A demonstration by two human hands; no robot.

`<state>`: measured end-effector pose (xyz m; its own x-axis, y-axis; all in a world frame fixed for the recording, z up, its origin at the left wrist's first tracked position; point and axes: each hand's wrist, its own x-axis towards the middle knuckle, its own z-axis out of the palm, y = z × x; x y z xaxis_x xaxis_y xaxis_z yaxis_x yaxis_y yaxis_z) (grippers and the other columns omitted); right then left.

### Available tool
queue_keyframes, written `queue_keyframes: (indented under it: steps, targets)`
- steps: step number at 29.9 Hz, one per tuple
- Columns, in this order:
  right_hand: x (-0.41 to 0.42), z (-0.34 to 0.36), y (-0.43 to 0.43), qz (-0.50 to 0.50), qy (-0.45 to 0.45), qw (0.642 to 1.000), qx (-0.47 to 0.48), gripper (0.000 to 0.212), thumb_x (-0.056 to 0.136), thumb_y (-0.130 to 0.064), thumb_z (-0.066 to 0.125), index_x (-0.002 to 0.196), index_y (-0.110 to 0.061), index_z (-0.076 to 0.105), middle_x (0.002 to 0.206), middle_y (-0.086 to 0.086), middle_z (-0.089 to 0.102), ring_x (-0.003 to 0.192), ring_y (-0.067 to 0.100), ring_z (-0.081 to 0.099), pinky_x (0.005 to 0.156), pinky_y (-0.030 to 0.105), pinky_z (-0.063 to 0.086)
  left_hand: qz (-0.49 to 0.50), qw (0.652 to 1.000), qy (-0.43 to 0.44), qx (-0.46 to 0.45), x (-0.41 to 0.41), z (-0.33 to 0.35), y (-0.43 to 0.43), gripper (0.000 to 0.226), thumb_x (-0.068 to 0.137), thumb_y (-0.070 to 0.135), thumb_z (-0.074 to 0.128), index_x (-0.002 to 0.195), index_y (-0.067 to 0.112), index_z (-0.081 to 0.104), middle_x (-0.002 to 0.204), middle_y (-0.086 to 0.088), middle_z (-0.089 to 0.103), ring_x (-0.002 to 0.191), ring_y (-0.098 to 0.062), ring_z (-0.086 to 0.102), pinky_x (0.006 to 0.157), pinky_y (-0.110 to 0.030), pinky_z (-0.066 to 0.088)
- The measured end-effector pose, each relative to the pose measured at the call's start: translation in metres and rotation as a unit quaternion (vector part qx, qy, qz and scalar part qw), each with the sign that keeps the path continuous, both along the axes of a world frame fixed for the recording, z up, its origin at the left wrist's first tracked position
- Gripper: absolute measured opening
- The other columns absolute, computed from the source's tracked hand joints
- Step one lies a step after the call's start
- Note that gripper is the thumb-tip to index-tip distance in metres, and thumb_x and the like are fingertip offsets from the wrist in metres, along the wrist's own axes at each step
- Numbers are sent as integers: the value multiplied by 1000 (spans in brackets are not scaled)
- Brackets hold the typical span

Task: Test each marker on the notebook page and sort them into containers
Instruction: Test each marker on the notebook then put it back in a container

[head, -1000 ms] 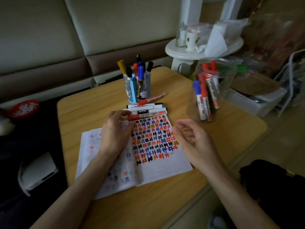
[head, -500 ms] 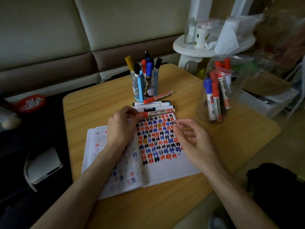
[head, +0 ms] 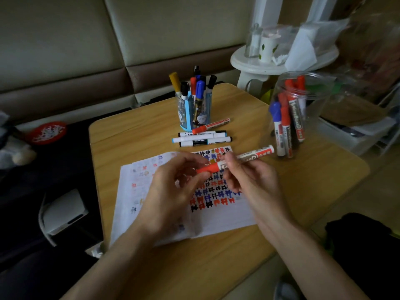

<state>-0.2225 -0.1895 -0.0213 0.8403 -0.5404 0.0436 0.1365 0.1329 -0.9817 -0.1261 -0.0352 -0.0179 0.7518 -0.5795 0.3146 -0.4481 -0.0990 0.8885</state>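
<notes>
Fingers: the left fingers (head: pixel 190 158) are pinched onto the red cap (head: pixel 206 168); the right fingers (head: pixel 233 169) are curled round the barrel just beside that cap, so both sets are clamped on one marker (head: pixel 251 155).
Hands: the left hand (head: pixel 171 191) and right hand (head: pixel 255 182) are held close together above the notebook (head: pixel 227 215).
Marker position: it is held clear of the page, roughly level, with the cap to the left and the tail end pointed toward the clear jar (head: pixel 313 118).
Handling: the marker is judged light, stiff and smooth-skinned, so some slip is to be expected. A snug press-fit cap is likely.
Hold: the barrel is best gripped close to the cap seam, so that a straight pull can be made.
Count in hand: one.
Count loose on the table (head: pixel 303 180): four loose markers (head: pixel 203 139), three laid side by side and one red-capped at an angle.
Count in the blue holder (head: pixel 188 113): about seven; overlapping caps prevent an exact count.
Count in the clear jar: at least four, one blue-capped, the rest red.
Containers: two.
</notes>
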Motion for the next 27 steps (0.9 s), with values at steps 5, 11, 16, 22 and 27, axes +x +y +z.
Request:
queue_keyframes:
  steps: [5, 11, 16, 22, 27]
  targets:
    - [-3, -1, 6, 13, 0, 1000, -24, 27, 94, -33, 70, 84, -8, 72, 72, 6, 68, 64, 16, 60, 57, 22, 50, -21, 990, -112, 77, -6, -1, 9, 39, 87, 50, 64, 115, 25, 74, 101, 24, 71, 94, 6, 66, 78, -9, 48]
    - [-7, -1, 7, 32, 10, 998, -59, 35, 95, -30, 69, 85, 3, 69, 70, 5, 67, 64, 13, 59, 57, 22, 48, -32, 987, -108, 115, -6, -3, 16, 27, 98, 39, 60, 115, 26, 75, 102, 15, 75, 90, -4, 71, 75, -34, 59]
    - [-14, -1, 4, 24, 6, 996, -84, 31, 94, -30, 69, 86, -1, 71, 72, 7, 68, 66, 14, 60, 60, 23, 51, -59, 991, -43, 116, -9, 2, 12, 34, 93, 43, 55, 114, 25, 76, 95, 19, 74, 86, -3, 70, 72, -25, 57]
    - [-19, -2, 5, 23, 5, 995, -100, 28, 94, -29, 68, 85, -2, 70, 74, 18, 65, 68, 17, 60, 63, 26, 51, -105, 987, 11, 120, -5, 3, 13, 30, 93, 46, 54, 104, 30, 77, 94, 16, 76, 85, -7, 71, 68, -21, 55]
    - [-22, 2, 4, 39, -4, 994, -97, 23, 91, -28, 67, 95, -7, 72, 76, 12, 67, 71, 12, 62, 65, 21, 53, -135, 983, 49, 118, -6, 8, 13, 18, 96, 38, 55, 96, 35, 73, 86, 23, 73, 80, 2, 69, 67, -12, 50]
